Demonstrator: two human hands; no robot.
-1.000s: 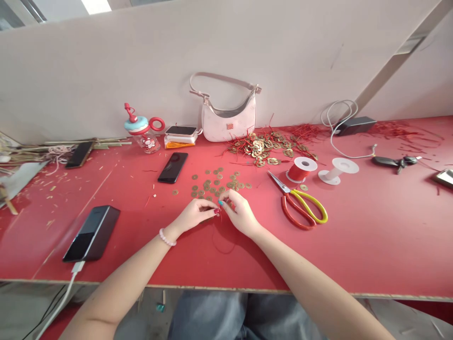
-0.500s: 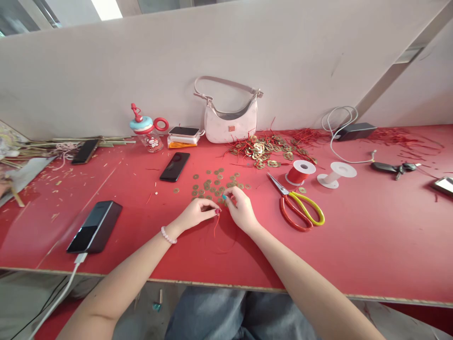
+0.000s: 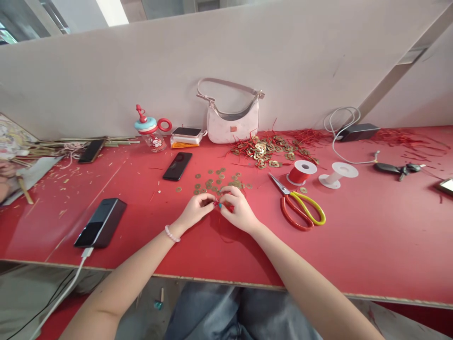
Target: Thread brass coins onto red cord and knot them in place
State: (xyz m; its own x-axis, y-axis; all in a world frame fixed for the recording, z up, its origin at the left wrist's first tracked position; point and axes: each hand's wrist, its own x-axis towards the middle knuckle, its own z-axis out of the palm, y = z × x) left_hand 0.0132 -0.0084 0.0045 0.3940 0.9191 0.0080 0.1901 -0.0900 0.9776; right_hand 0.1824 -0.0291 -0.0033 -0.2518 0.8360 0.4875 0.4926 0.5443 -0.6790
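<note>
Over the red tabletop, my left hand [image 3: 196, 210] is closed in a pinch, its fingertips meeting those of my right hand [image 3: 241, 211]. A thin red string [image 3: 230, 208] runs at the pinched fingers; its loose part is faint against the red surface. Whether a coin is also between the fingertips is hidden. Just beyond my hands lie several loose brass coins [image 3: 210, 182] with holes in the middle. To the right of my right hand rest scissors [image 3: 303, 208] with one red and one yellow handle, blades slightly apart. Behind them stands a spool of red string [image 3: 299, 174].
A pile of coins with red strings [image 3: 264, 150] lies before a pale handbag [image 3: 232, 123]. Around are a bare white spool [image 3: 336, 175], a phone [image 3: 177, 166], a cup [image 3: 152, 134], and a power bank [image 3: 101, 224]. Another person's hand [image 3: 5, 179] shows at far left.
My right hand has moved from the coins toward my left hand, and their fingertips now meet at the string. The view has shifted slightly.
</note>
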